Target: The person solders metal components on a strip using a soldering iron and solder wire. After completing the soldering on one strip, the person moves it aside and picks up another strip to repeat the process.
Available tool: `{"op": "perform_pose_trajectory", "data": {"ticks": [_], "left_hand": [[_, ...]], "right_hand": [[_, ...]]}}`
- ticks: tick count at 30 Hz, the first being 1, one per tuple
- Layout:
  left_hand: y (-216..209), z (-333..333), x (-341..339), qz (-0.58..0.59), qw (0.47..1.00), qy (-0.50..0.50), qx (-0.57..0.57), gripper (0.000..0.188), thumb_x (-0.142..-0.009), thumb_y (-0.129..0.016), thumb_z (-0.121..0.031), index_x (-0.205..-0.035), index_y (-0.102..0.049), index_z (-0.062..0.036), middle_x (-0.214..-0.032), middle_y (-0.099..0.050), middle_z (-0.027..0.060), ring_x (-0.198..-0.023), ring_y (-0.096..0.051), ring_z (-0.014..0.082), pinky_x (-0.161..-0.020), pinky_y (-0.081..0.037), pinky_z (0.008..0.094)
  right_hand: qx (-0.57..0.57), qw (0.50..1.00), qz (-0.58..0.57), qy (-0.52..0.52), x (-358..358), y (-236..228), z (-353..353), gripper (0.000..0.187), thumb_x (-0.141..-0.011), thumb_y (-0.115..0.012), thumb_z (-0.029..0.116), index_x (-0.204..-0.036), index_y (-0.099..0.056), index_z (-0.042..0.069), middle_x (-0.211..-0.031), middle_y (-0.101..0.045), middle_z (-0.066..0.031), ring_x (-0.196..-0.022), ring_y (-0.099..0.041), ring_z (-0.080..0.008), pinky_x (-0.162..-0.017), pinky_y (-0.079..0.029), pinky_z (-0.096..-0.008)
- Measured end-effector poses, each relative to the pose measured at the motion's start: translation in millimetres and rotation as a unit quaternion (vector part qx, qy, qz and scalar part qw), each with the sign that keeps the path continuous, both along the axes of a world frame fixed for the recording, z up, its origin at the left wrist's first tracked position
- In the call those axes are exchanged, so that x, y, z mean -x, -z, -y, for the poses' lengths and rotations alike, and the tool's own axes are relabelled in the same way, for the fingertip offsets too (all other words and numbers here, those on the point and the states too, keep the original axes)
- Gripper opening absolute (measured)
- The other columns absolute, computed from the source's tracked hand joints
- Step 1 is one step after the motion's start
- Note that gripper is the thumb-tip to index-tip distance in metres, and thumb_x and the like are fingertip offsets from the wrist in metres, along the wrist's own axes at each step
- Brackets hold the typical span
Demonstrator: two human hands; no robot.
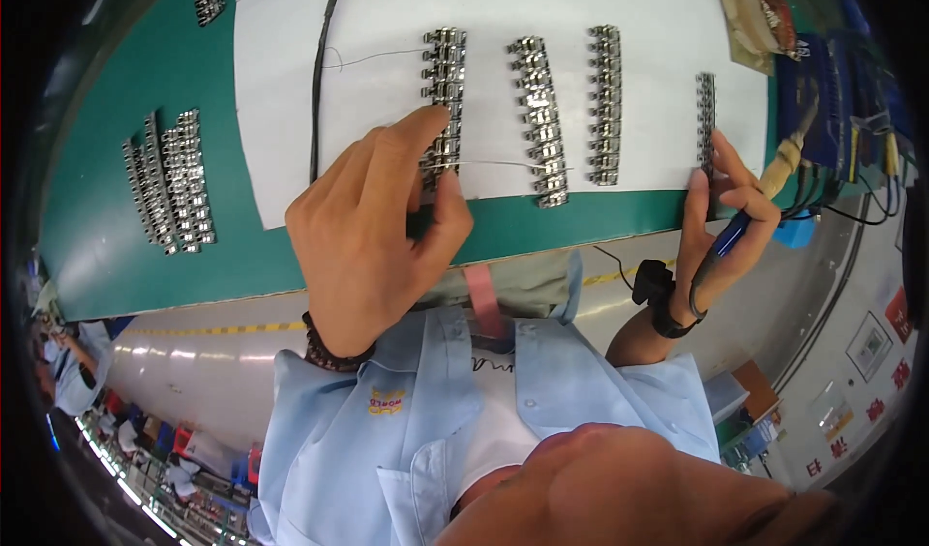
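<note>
My left hand [373,212] is closed, its thumb and index finger at the lower part of a metal connector strip [445,72]. A thin silvery solder wire [494,164] sticks out rightward from its fingers, across to a second, slightly tilted connector strip [538,111]. My right hand [721,212] holds a blue-handled soldering iron [731,235] tucked in its curled fingers. Its thumb and index finger touch the lower end of a narrow strip [706,101] at the right. Another connector strip [606,101] stands between. The left hand hides part of the first strip.
White paper [281,140] covers much of the green table [97,265]. More strips [184,178] lie at the left. A black cable [319,101] crosses the paper. Blue equipment [823,91] with cords and a plastic-wrapped bundle [760,14] stand at the right.
</note>
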State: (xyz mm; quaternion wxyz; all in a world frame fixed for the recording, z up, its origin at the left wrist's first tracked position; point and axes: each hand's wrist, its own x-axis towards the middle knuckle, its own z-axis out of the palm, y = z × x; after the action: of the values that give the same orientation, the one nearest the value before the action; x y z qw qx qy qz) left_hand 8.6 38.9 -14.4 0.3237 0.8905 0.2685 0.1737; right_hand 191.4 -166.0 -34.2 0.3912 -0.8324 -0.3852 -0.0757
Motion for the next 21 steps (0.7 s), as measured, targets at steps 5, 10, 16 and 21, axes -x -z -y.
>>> {"op": "perform_pose_trajectory", "data": {"ticks": [5, 10, 16, 21], "left_hand": [[2.4, 3.3, -3.8, 0.011, 1.000, -0.020, 0.002, 0.039, -0.065, -0.062, 0.004, -0.103, -0.061, -0.0064, -0.065, -0.047, 0.0034, -0.050, -0.046, 0.0156, -0.045, -0.037, 0.0283], [1.8, 1.0, -4.1, 0.014, 1.000, -0.024, -0.005, 0.040, -0.065, -0.058, 0.007, -0.103, -0.060, -0.0057, -0.068, -0.046, 0.0049, -0.051, -0.045, 0.0149, -0.046, -0.037, 0.0259], [-1.6, 3.0, -1.5, 0.050, 0.994, -0.082, 0.054, 0.042, -0.066, -0.057, 0.008, -0.106, -0.058, -0.0037, -0.071, -0.044, 0.0044, -0.054, -0.042, 0.0116, -0.048, -0.035, 0.0230], [3.4, 3.8, -2.7, 0.094, 0.991, -0.078, 0.048, 0.036, -0.071, -0.058, 0.005, -0.107, -0.056, -0.0008, -0.074, -0.044, 0.0024, -0.059, -0.038, 0.0084, -0.052, -0.032, 0.0207]], "right_hand": [[-0.045, 0.998, -0.037, -0.011, 13.0, -2.1, -31.1, 0.037, -0.076, -0.070, -0.008, -0.093, -0.040, 0.005, -0.110, -0.065, -0.0209, -0.081, -0.058, -0.0159, -0.075, -0.048, -0.0242], [-0.051, 0.998, -0.046, -0.014, 20.6, -2.4, -38.9, 0.038, -0.075, -0.071, -0.008, -0.094, -0.041, 0.005, -0.107, -0.065, -0.0204, -0.077, -0.056, -0.0154, -0.073, -0.047, -0.0234], [-0.093, 0.993, -0.071, -0.015, 26.2, 2.6, -44.9, 0.036, -0.077, -0.069, -0.008, -0.094, -0.040, 0.005, -0.103, -0.066, -0.0239, -0.079, -0.058, -0.0172, -0.075, -0.048, -0.0260], [-0.109, 0.986, -0.076, -0.100, 29.6, -7.6, -43.7, 0.036, -0.078, -0.069, -0.008, -0.094, -0.039, 0.006, -0.103, -0.064, -0.0282, -0.087, -0.063, -0.0255, -0.084, -0.047, -0.0338]]}}
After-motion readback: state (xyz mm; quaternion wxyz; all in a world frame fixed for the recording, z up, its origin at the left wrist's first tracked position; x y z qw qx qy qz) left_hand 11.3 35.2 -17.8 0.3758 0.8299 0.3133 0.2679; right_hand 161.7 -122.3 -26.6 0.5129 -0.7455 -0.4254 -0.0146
